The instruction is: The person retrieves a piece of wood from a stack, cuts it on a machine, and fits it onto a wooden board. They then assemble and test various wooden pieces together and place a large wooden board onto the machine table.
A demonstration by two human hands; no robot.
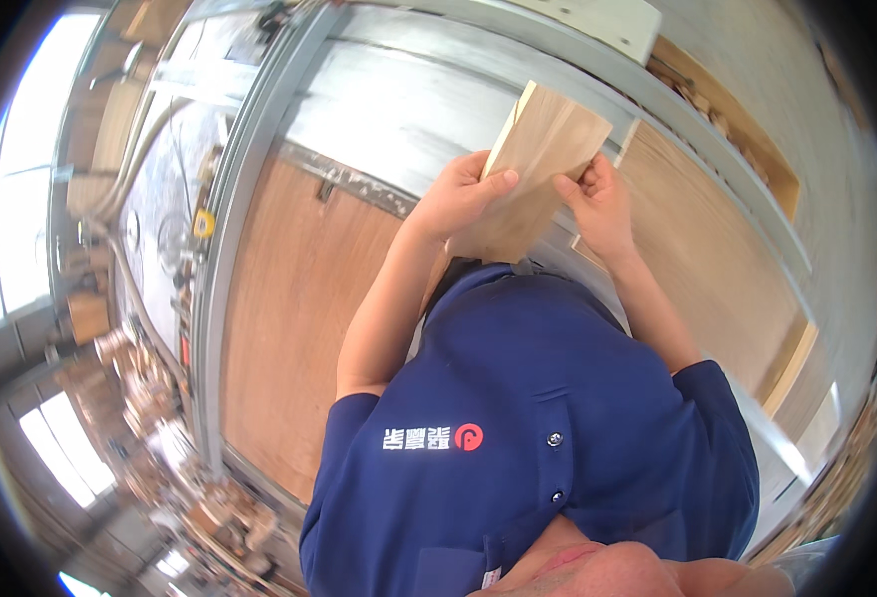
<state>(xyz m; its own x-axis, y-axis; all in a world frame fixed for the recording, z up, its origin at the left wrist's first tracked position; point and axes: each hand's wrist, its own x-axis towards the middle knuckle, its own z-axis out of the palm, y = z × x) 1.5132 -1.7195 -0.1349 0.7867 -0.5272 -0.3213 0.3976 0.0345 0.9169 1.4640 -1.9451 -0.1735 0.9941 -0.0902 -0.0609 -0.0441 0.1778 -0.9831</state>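
A flat, light-brown wooden board (540, 149) is held up in front of my body, tilted, its pale long edge facing left. My left hand (465, 194) grips that left edge, thumb lying on the broad face and the fingers partly hidden behind the wood. On the opposite edge, my right hand (599, 202) pinches the board between thumb and curled fingers. The board's lower end comes down close to my dark blue shirt (558, 358).
Left of me lies a large reddish-brown wooden panel (299, 298) beside a long metal rail (234, 239). A pale metal surface (379, 99) stretches beyond the board. To the right are a wide wooden panel (707, 259) and a wooden bin (757, 159) of offcuts. A yellow tape measure (202, 224) sits at far left.
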